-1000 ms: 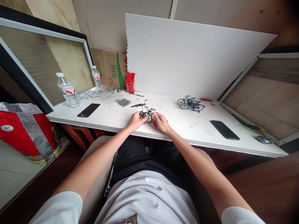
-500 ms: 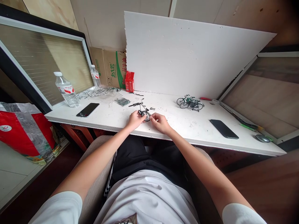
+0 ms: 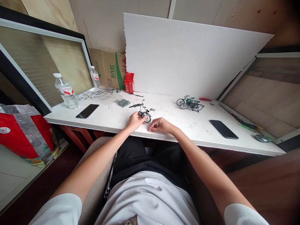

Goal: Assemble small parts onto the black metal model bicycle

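A small black model bicycle (image 3: 147,116) is held just over the front part of the white table (image 3: 187,129). My left hand (image 3: 136,121) is closed round its lower left side. To the right and slightly nearer to me, my right hand (image 3: 161,125) rests by the table's front edge, apart from the model. Its fingertips are pinched together near the tabletop; whatever they may hold is too small to make out. A tiny black part (image 3: 152,109) lies just beyond the model, with little dark bits scattered to its right.
Model bicycles (image 3: 187,103) stand at the back right. Phones lie at left (image 3: 87,111) and right (image 3: 223,129). Water bottles (image 3: 66,90), loose black part frames (image 3: 103,92), a bag of green parts (image 3: 122,102) and a red box (image 3: 129,82) occupy the back left. A white board (image 3: 192,56) leans behind.
My right hand has come away from the bicycle's wheel and moved down toward the table's front edge. My left hand still holds the model in nearly the same place.
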`<state>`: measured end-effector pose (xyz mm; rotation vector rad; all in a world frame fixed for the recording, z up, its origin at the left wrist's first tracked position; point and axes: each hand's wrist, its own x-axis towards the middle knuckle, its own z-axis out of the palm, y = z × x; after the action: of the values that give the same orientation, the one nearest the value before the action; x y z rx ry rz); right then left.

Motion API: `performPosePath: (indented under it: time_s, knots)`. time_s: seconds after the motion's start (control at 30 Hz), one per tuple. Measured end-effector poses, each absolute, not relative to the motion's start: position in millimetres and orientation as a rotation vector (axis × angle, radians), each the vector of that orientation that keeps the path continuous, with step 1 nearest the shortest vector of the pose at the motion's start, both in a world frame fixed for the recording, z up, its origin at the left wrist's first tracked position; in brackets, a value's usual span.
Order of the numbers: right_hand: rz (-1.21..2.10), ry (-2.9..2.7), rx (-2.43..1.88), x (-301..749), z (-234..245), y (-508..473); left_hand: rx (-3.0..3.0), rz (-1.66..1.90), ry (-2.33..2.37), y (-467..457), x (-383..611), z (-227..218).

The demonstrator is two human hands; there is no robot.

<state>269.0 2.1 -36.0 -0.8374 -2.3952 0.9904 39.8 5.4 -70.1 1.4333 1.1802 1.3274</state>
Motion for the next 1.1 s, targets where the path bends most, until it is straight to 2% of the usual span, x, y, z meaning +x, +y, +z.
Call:
performPosePath:
  time_s: [0.37,0.67,0.8,1.1]
  knots:
    - [0.583,-2.552,-0.904,254.0,-41.3,-9.9,1.449,1.328,1.126,7.4,39.8,-74.3]
    - [0.563,-2.029,-1.004,257.0,-63.6,10.7,1.496,1.363,1.199,2.9,45.4,-74.1]
    - [0.668,-2.002,-0.958,260.0,-65.8,11.8,1.675,1.377,1.332,-5.0,50.3,-72.3]
    - [0.763,-1.972,-0.954,257.5,-60.1,5.7,1.740,1.376,1.307,-9.7,52.5,-71.1]
